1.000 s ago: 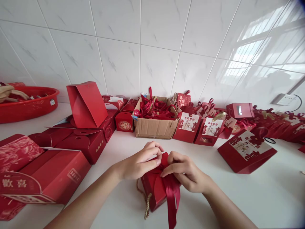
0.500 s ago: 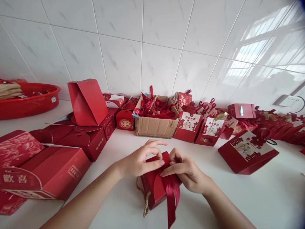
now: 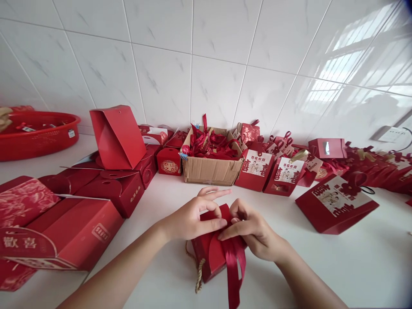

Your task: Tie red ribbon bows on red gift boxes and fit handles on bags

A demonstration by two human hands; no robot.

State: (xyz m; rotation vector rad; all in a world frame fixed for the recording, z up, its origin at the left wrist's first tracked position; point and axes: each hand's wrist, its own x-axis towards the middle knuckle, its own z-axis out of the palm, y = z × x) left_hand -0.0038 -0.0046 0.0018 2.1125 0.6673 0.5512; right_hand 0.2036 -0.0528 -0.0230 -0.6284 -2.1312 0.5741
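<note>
A small red box [image 3: 212, 262] with a twisted tan rope handle [image 3: 199, 274] lies on the white table in front of me. My left hand [image 3: 198, 216] is over its top from the left, thumb and index finger pinched together, other fingers raised. From the right, my right hand [image 3: 252, 229] pinches the dark red ribbon [image 3: 234, 266] at the middle of the box. The ribbon's tails hang over the front edge. Where the ribbon passes between my fingertips is partly hidden.
Behind stands a cardboard box [image 3: 212, 171] of red ribbons. Red gift boxes [image 3: 112, 189] are piled left, beside a red basin [image 3: 41, 137] with another person's hand [image 3: 4, 119]. More boxes line the wall at right; one tilted box [image 3: 336, 204] is nearer. The table [image 3: 322, 266] is white.
My hands and the box have barely moved, shifting slightly right in view. The other person's hand at the basin has moved left, nearly out of view.
</note>
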